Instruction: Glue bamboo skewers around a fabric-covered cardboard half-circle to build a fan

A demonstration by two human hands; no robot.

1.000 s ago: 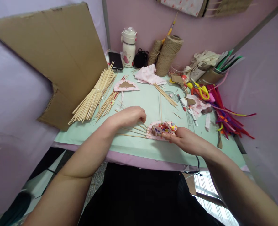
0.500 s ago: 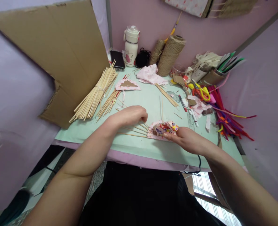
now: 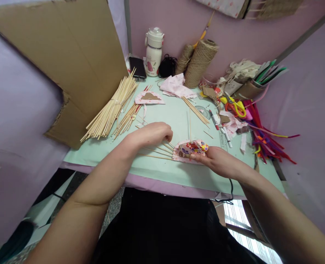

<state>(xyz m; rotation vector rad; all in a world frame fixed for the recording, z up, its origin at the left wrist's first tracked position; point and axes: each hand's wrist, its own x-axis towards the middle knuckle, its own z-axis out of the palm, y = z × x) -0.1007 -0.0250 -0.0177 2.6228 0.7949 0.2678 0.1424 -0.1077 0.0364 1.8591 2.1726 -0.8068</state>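
My left hand [image 3: 151, 134] rests knuckles-up on the green mat [image 3: 157, 168], its curled fingers on several thin bamboo sticks [image 3: 154, 153] that fan out leftward from a pink fabric-covered piece [image 3: 178, 157]. My right hand [image 3: 220, 161] pinches a small floral-print fabric piece [image 3: 193, 147] at the top of that pink piece. Whether the left fingers actually grip a stick is hidden beneath the hand.
A big bundle of bamboo sticks [image 3: 110, 108] lies at left beside a cardboard sheet [image 3: 63, 55]. At the back stand a bottle [image 3: 154, 51], a phone [image 3: 138, 67] and twine spools [image 3: 199, 62]. Scissors [image 3: 233, 106], markers and pipe cleaners [image 3: 263, 135] crowd the right.
Both hands stay in place on the sticks and fabric; only the camera view has shifted slightly.
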